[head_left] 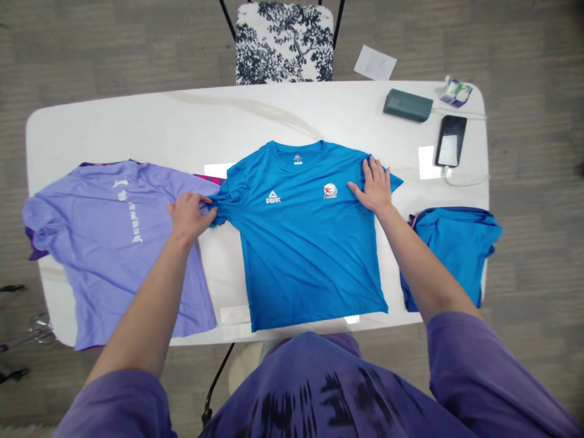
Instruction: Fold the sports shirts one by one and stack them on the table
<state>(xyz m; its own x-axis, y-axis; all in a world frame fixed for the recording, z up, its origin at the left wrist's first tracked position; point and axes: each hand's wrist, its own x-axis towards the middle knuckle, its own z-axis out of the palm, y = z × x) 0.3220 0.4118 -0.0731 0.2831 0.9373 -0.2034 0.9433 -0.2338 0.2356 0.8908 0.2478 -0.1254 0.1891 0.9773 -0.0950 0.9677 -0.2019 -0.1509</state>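
Observation:
A blue T-shirt [310,243] with a small white logo and a round badge lies face up on the white table [150,128], its collar away from me. My left hand [189,216] pinches its left-side sleeve, which is bunched and creased at the fingers. Flat on the shirt near the other sleeve rests my right hand [375,185], fingers spread. A lilac T-shirt [118,243] with white lettering is spread out at the left, partly behind my left forearm. To the right sits a folded blue garment [456,243], partly covered by my right forearm.
Toward the far right of the table are a dark green power bank [408,105], a phone [451,141] with a white cable, and a small crumpled packet [456,91]. A patterned chair [285,44] stands beyond the far edge, with a white paper [375,62] beside it.

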